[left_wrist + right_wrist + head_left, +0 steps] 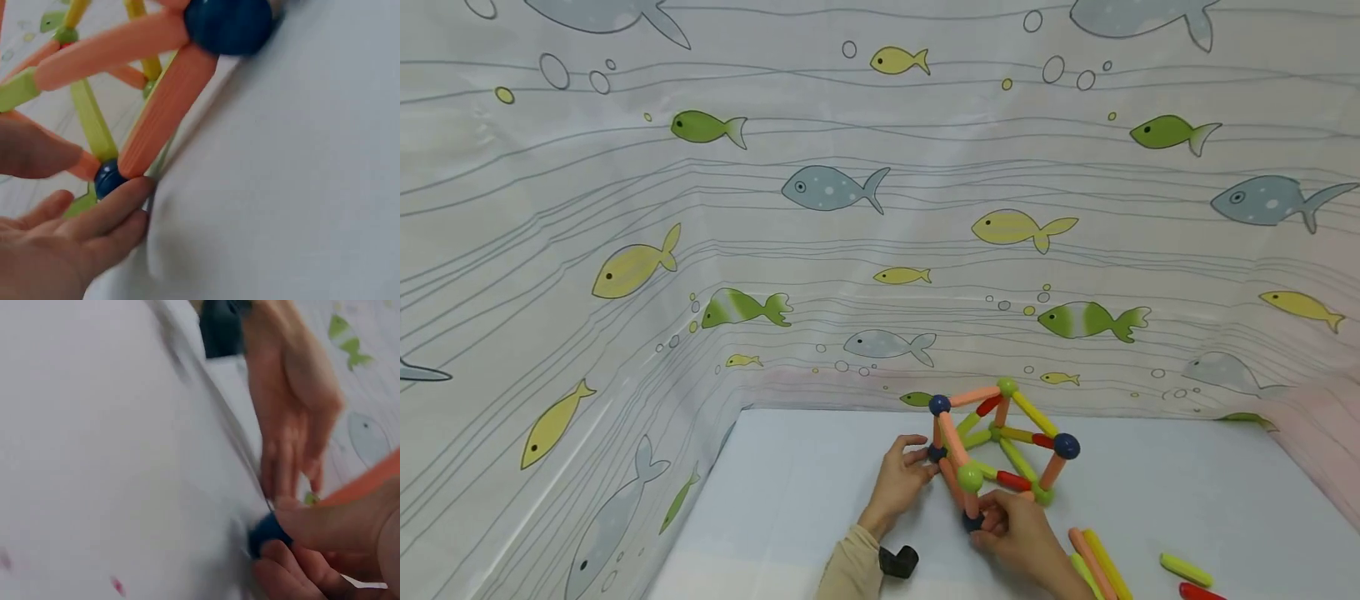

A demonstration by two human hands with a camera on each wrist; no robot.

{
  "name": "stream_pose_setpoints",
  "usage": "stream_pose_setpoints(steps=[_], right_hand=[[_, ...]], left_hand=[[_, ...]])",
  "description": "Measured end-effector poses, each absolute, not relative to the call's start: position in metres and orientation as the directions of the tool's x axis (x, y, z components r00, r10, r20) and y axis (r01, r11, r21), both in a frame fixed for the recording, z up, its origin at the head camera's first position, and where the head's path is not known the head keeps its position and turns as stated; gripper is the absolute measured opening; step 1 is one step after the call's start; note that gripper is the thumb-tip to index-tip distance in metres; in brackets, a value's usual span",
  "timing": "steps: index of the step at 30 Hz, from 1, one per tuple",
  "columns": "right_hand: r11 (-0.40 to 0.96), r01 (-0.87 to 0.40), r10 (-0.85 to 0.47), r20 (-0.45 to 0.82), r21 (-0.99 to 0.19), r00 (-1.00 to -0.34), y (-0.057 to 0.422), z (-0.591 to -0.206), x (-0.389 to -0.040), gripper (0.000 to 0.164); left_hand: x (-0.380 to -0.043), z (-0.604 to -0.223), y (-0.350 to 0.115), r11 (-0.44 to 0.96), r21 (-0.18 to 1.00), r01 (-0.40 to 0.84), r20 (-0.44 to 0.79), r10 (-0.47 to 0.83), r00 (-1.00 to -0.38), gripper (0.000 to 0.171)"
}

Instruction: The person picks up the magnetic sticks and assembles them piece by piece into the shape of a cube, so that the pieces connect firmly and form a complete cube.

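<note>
A box-shaped frame of magnetic sticks and balls (pixel 952 437) stands on the white table, with orange, yellow, green and red sticks. Its corners are dark blue and green balls. My left hand (pixel 901 479) is at the frame's left side; its fairly straight fingers touch a lower dark blue ball (pixel 109 179), with the thumb spread apart near an orange stick (pixel 167 112). At the near lower corner, my right hand (pixel 1018 533) pinches another dark blue ball (pixel 269 534) between thumb and fingers. The right palm partly hides the frame's near lower edge.
Loose orange (pixel 1092 562) and yellow sticks (pixel 1107 565) lie to the right of my right hand, beside a green one. Farther right are a short green stick (pixel 1186 569) and a red stick (pixel 1199 592). A fish-patterned sheet (pixel 820 275) stands behind the table.
</note>
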State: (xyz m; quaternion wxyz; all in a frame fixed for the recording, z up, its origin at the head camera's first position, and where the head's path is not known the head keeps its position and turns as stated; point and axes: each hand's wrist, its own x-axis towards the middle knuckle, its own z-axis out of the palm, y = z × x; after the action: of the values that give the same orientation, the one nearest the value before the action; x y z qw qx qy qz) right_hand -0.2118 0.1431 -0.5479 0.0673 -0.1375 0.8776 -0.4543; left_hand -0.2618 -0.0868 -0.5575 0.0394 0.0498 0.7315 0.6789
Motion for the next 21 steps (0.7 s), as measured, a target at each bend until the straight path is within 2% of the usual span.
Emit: stream_pose_setpoints(steps=[4,8,11,14,17,19,21], right_hand=[[0.489,-0.105,-0.278,-0.041,-0.866,-0.96,0.127,-0.551,-0.209,0.061],[0.419,-0.108,-0.385,-0.069,-0.902,-0.92,0.125,-0.555,-0.208,0.082],[0.417,-0.158,-0.474,-0.065,-0.895,-0.878,0.136,-0.549,-0.208,0.08],[0.487,-0.212,-0.504,-0.074,-0.847,-0.861,0.158,-0.534,-0.21,0.056],[0.633,-0.166,-0.411,-0.146,-0.756,-0.9,0.184,-0.516,-0.211,0.034],[0.744,-0.082,-0.305,-0.227,-0.663,-0.925,0.2,-0.508,-0.212,0.033],[0.827,0.012,-0.2,-0.315,-0.562,-0.928,0.213,-0.504,-0.213,0.038]], left_hand=[[-0.265,-0.564,-0.086,-0.144,0.986,-0.078,-0.035,0.282,-0.959,0.081],[-0.267,-0.572,-0.083,-0.173,0.982,-0.075,-0.003,0.381,-0.924,0.091],[-0.267,-0.576,-0.084,-0.065,0.998,0.026,0.049,0.391,-0.919,0.085],[-0.265,-0.568,-0.09,0.159,0.976,0.152,0.079,0.392,-0.917,0.07],[-0.259,-0.544,-0.097,0.397,0.879,0.265,0.098,0.394,-0.914,0.056],[-0.253,-0.523,-0.102,0.495,0.81,0.314,0.126,0.376,-0.918,0.051],[-0.247,-0.503,-0.104,0.521,0.773,0.361,0.194,0.348,-0.917,0.049]])
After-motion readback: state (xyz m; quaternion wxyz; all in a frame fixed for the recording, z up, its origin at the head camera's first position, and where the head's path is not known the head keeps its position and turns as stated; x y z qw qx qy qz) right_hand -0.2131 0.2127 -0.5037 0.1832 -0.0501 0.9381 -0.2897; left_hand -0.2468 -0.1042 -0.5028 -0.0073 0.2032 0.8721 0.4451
